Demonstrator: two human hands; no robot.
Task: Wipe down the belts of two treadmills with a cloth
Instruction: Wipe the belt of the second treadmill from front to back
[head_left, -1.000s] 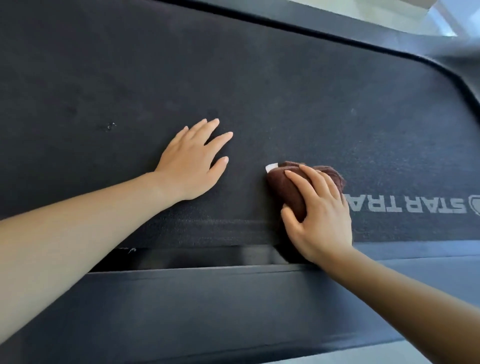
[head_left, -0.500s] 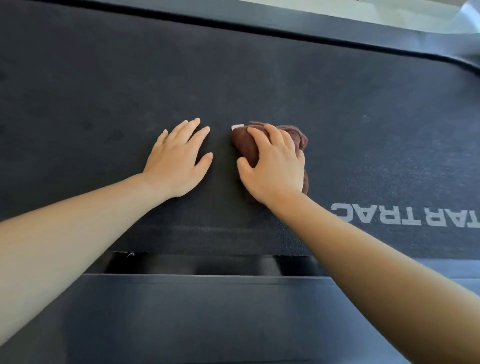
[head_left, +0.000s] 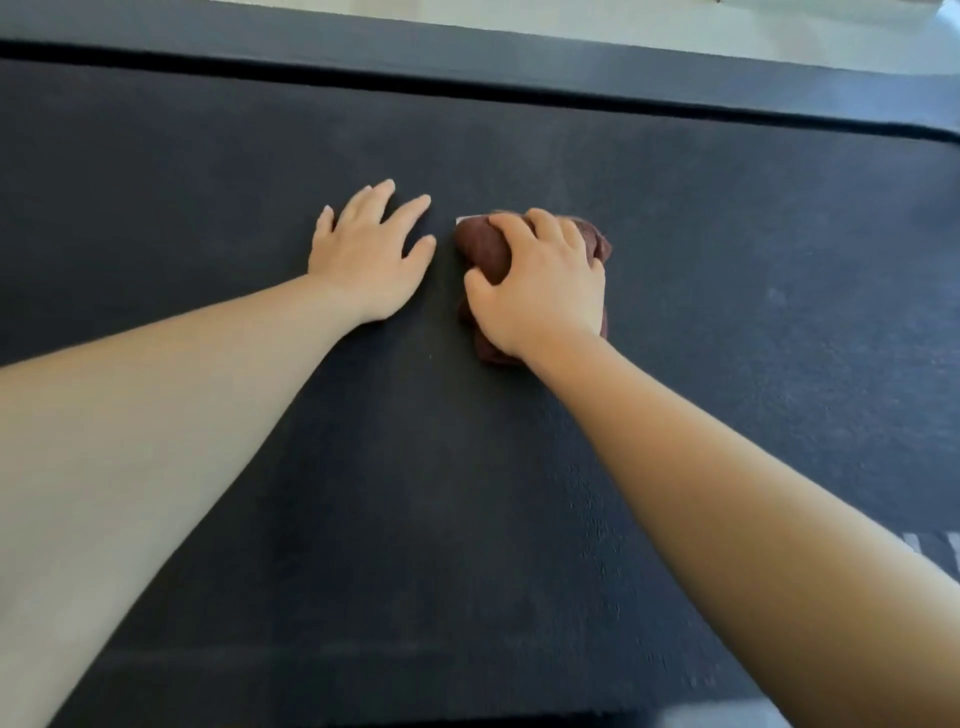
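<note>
A dark treadmill belt (head_left: 727, 218) fills most of the head view. My right hand (head_left: 540, 288) presses a bunched brown cloth (head_left: 480, 247) onto the belt near the middle, with fingers curled over it. A small white tag shows at the cloth's upper left corner. My left hand (head_left: 369, 254) lies flat on the belt just left of the cloth, fingers spread, holding nothing. A narrow gap separates the two hands.
The treadmill's far side rail (head_left: 467, 47) runs across the top, with a dark seam between it and the belt. Pale floor (head_left: 675, 21) shows beyond it. A scrap of white belt lettering (head_left: 935, 548) peeks out at the right edge.
My right hand slid the cloth left and farther up the belt, ending beside my left hand. The view moved forward, so the near rail and the lettering dropped almost out of sight.
</note>
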